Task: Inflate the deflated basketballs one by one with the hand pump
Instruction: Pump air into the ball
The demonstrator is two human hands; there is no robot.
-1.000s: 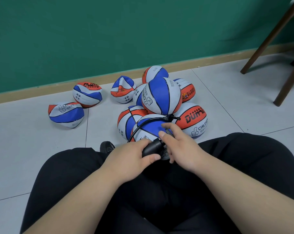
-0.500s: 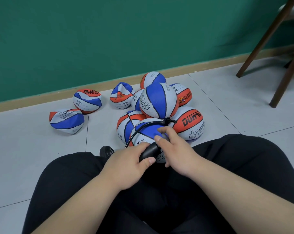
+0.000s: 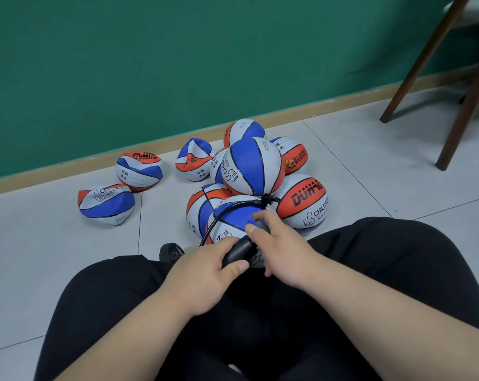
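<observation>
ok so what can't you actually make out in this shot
Head view only:
- the hand pump: both ends are hidden by the left hand and right hand gripping it.
- the hose: its tip is too small to tell whether it is seated in the nearest basketball.
- the rear basketballs: partly hidden by the top ball, so no sure count.
- the chair legs: cut off by the top and right edges.

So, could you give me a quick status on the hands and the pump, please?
Left hand grips pump barrel, right hand on its handle end. Hose loops to near ball. Nothing blocking.
</observation>
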